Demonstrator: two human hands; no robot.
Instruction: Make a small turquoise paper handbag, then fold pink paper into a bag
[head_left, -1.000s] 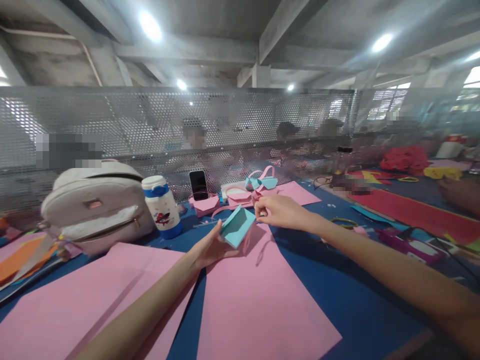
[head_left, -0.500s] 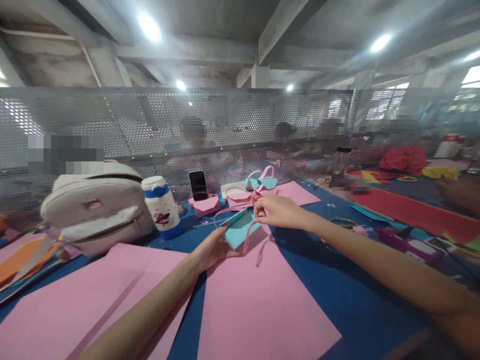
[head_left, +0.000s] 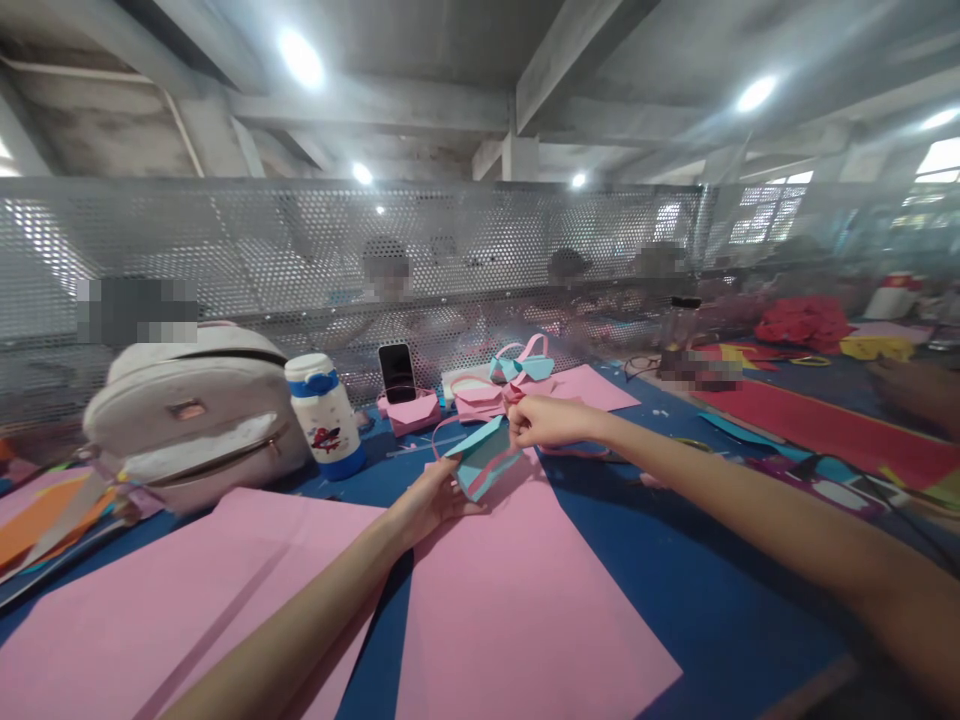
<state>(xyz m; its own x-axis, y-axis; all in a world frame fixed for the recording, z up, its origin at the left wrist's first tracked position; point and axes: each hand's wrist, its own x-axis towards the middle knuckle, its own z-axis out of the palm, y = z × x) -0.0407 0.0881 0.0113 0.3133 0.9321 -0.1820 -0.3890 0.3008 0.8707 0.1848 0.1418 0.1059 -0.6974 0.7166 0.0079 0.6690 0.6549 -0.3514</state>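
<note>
In the head view, my left hand (head_left: pixel 433 497) grips the lower left side of a small folded light-blue paper bag (head_left: pixel 489 448), its flap raised. A thin pink paper strip (head_left: pixel 491 472) runs slantwise across the bag, and another pink length curves up at its left. My right hand (head_left: pixel 551 420) is closed in a pinch at the bag's right edge, on the strip; its fingertips are partly hidden. Beneath both hands lies a large pink paper sheet (head_left: pixel 525 610).
More pink paper (head_left: pixel 187 600) lies at left, near a backpack (head_left: pixel 187 420) and a bottle (head_left: pixel 324 415). Small pink bags (head_left: pixel 410 410), a phone (head_left: pixel 397 372) and a blue-and-pink bag (head_left: pixel 523 366) stand by the perforated metal divider (head_left: pixel 465 220). Red paper (head_left: pixel 825 415) is at right, near another person's hand (head_left: pixel 911 385).
The pink strip, which hung in a loose loop before the bag, now lies across it. My right hand has dipped slightly at the bag's edge. My left hand keeps its hold.
</note>
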